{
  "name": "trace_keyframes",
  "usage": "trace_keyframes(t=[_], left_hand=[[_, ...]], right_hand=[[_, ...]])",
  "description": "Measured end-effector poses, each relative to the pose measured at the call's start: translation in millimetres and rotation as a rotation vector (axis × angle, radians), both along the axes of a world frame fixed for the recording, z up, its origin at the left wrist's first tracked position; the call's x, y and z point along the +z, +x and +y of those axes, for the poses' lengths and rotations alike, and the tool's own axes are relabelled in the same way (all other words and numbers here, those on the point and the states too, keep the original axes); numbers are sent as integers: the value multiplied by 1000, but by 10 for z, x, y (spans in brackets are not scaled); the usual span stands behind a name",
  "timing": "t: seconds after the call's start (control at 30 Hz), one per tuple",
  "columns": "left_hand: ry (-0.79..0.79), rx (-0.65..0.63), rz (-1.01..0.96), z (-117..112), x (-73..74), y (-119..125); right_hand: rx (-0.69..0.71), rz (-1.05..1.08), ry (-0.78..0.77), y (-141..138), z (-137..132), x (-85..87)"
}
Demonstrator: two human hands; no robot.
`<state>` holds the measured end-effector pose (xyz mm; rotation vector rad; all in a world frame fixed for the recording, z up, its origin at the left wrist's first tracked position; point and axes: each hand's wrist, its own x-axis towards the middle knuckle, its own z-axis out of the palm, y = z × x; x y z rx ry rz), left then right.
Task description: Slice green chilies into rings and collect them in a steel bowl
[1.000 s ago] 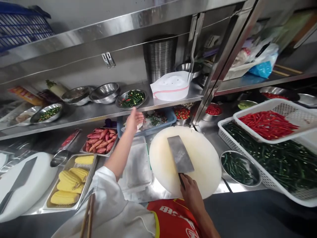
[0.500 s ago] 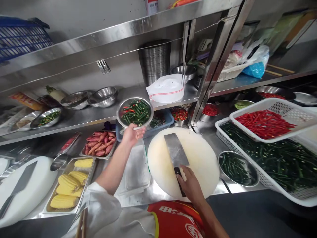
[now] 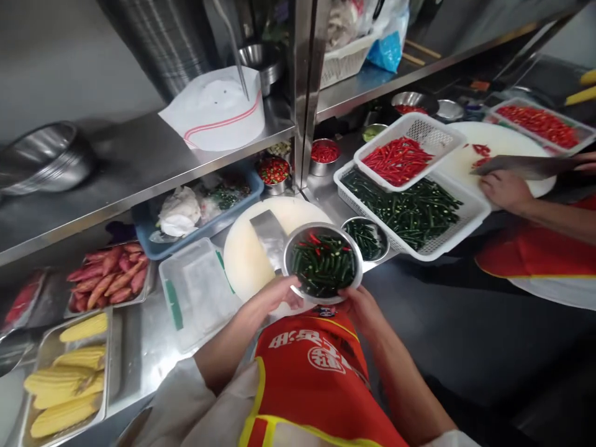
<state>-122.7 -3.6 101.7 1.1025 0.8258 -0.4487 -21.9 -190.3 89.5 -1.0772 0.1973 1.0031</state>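
Observation:
A metal bowl (image 3: 288,248) of green chilies (image 3: 321,264) with a few red ones is held up over the near right part of the round white cutting board (image 3: 242,248). My left hand (image 3: 282,293) grips its left rim, fingers partly under the bowl. On the lower right side, my right hand (image 3: 361,304) grips the same rim. Behind the bowl, a cleaver (image 3: 269,233) lies flat on the board, its handle mostly hidden. A second bowl of green chilies (image 3: 365,239) stands to the right, partly covered by the held bowl.
A white basket of green chilies (image 3: 410,214) carries a smaller basket of red chilies (image 3: 398,162). At right, a co-worker's hand (image 3: 507,189) is beside a cleaver (image 3: 526,166) on another board. Left stand a lidded plastic box (image 3: 200,285), sweet potatoes (image 3: 109,276) and a corn tray (image 3: 109,366).
The bowl of chilies has come down from near the shelf toward my body. My right hand has let go of the cleaver and taken the bowl's rim. The view has turned right.

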Motion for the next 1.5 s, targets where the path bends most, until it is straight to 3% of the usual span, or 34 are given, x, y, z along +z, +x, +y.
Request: trace_keyframes(t=[0.1, 0.23, 0.3, 0.37, 0.43, 0.5, 0.53, 0.73, 0.87, 1.0, 1.13, 1.2, 1.27, 1.37, 1.43, 1.5], left_hand=[[123, -7, -106, -238, -107, 501], [532, 199, -341, -377, -321, 1330], [788, 158, -358, -375, -427, 1745], [1071, -85, -320, -344, -508, 2099], [1291, -468, -259, -311, -561, 2359], [1367, -775, -205, -302, -593, 2517], [1366, -858, -190, -314, -604, 2562], [1270, -913, -269, -616, -612, 2497], [1214, -808, -385, -772, -502, 2306], [1156, -536, -357, -586, -126, 1986], [1152, -174, -221, -160, 351, 1567], [1231, -22, -119, 50, 459, 1401], [1315, 58, 32, 204, 420, 1294], [1353, 74, 272, 318, 172, 1232], [1334, 110, 324, 345, 11, 1217], [1291, 187, 291, 363, -61, 1186]], right_hand=[[-160, 1, -98, 327, -311, -56], [-294, -83, -173, 930, -561, -76], [-356, -109, -191, 1239, -674, -83], [-412, -108, -203, 1510, -806, -93], [-463, -92, -209, 1724, -954, -102], [-496, -79, -205, 1878, -1099, -110], [-507, -73, -199, 1935, -1165, -113], [-520, -44, -146, 2094, -1390, -156], [-525, -68, -124, 2134, -1465, -115], [-532, -124, -94, 2203, -1573, 126], [-527, -252, -75, 2299, -1653, 416], [-534, -295, -96, 2339, -1641, 478], [-530, -299, -124, 2359, -1581, 462], [-475, -257, -126, 2341, -1422, 348], [-406, -222, -97, 2301, -1300, 269], [-344, -197, -64, 2248, -1193, 214]])
